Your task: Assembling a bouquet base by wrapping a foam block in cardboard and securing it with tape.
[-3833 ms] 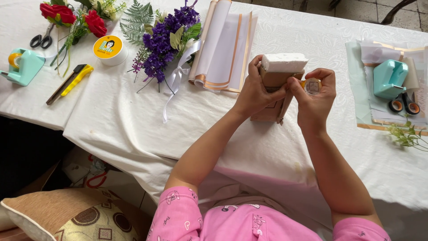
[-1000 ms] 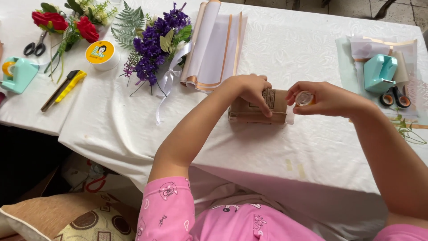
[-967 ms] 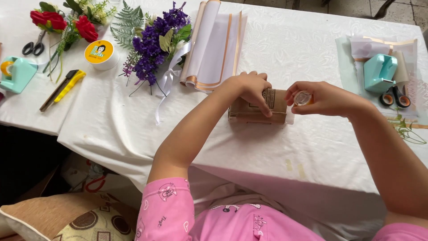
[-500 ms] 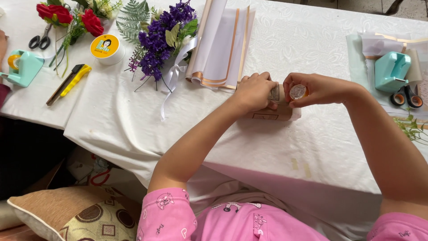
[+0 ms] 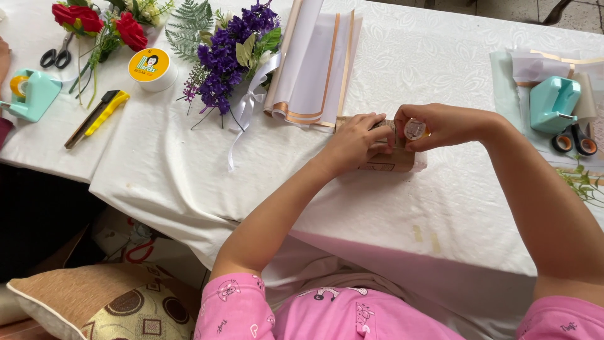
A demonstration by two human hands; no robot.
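A small brown paper-wrapped box point(image 5: 396, 160) lies on the white tablecloth point(image 5: 377, 208) in the middle. My left hand point(image 5: 355, 141) presses down on its top, fingers curled over it. My right hand point(image 5: 434, 126) is just to the right, pinching a small roll of tape point(image 5: 414, 129) against the box's upper edge. Much of the box is hidden under both hands.
Folded white and orange-edged wrapping sheets point(image 5: 314, 69) lie behind the box. Purple flowers point(image 5: 229, 44), red roses point(image 5: 104, 19), a yellow-lidded tub point(image 5: 151, 68), a yellow utility knife point(image 5: 97, 116) and scissors point(image 5: 56, 56) sit at left. Teal tape dispensers point(image 5: 553, 104) point(image 5: 31, 93) stand at both sides.
The box, earlier held upright in both hands, now lies flat on the cloth. My left hand has stayed on top of it while my right hand keeps the tape roll at its edge.
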